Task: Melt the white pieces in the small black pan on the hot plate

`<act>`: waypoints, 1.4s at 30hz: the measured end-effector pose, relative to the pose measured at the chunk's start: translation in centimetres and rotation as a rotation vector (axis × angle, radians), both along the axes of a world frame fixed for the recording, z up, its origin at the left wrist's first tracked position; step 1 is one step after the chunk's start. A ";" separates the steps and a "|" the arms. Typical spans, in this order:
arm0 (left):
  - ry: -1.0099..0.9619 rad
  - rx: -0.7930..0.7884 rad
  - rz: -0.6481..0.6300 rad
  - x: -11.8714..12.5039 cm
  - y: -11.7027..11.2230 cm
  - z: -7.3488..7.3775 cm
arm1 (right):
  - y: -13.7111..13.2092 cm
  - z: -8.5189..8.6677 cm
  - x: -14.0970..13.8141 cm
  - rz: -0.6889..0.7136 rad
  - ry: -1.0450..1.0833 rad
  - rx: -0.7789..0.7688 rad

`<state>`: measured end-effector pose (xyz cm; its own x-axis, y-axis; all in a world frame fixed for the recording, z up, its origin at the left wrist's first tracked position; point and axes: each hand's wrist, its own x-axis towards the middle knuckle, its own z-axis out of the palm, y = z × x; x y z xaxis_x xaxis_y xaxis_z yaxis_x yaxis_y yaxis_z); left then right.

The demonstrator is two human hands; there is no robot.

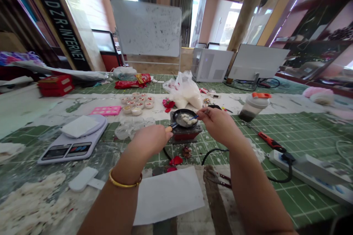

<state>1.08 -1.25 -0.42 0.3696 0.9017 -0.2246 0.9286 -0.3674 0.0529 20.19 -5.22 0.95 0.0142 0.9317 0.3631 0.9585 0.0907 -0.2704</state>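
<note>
So, the tiny black frying pan (182, 118) sits on a small square burner (186, 134) w/ a red front, near the middle of the table, and lumpy white bits (186, 119) lie inside it. The left hand (150, 140) is curled shut around the pan's short wood handle (168, 129). The right hand (219, 125) is mostly closed too, its fingers (205, 111) pinching a thin blue tool (193, 117) w/ the tip in the pan, right by the white bits. There's only a small gap btwn the two hands, but lots of room out to each side. Just past the pan are soft red petals (168, 103) and a puffy white plastic bag (183, 90). Left of those are small round cups of white stuff (137, 103), a pink mold (106, 110) and clear plastic tubs (128, 128). Further left is a digital scale (72, 149) w/ a white pad on top. To the right are a cup w/ an orange lid (253, 106), a red-handled screwdriver (271, 142) and a white power strip (306, 172). A flat white paper sheet (168, 195) lies by the near edge, on a green grid mat (298, 132) w/ crumbly white mess (30, 205) on the left.
</note>
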 end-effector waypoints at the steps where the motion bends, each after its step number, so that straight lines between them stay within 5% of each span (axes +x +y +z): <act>1: 0.000 0.002 -0.003 0.0 0.0 0.0 | 0.0 0.0 0.0 0.011 -0.006 -0.015; 8: 0.006 0.009 -0.018 0.1 -0.2 0.3 | 0.4 -0.4 -0.3 -0.005 0.009 0.060; 16: 0.003 0.026 -0.030 -0.1 0.0 0.1 | 0.0 -0.4 -0.6 0.148 0.095 -0.062; 22: -0.027 0.023 -0.077 -0.3 0.1 -0.1 | -0.4 0.4 0.2 -0.064 -0.001 0.001; 29: 0.005 0.004 -0.005 0.0 -0.2 0.2 | -0.1 -0.1 -0.4 0.088 0.028 -0.051; 35: -0.011 0.016 -0.017 0.0 -0.1 0.0 | 0.5 -0.4 0.6 -0.069 0.079 0.034; 42: -0.005 0.007 -0.039 -0.1 0.0 0.1 | 0.2 -0.2 0.0 0.036 0.100 -0.027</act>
<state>0.98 -1.24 -0.28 0.4060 0.8879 -0.2164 0.9131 -0.4042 0.0546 20.21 -4.99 0.77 0.0159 0.9417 0.3362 0.9227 0.1157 -0.3678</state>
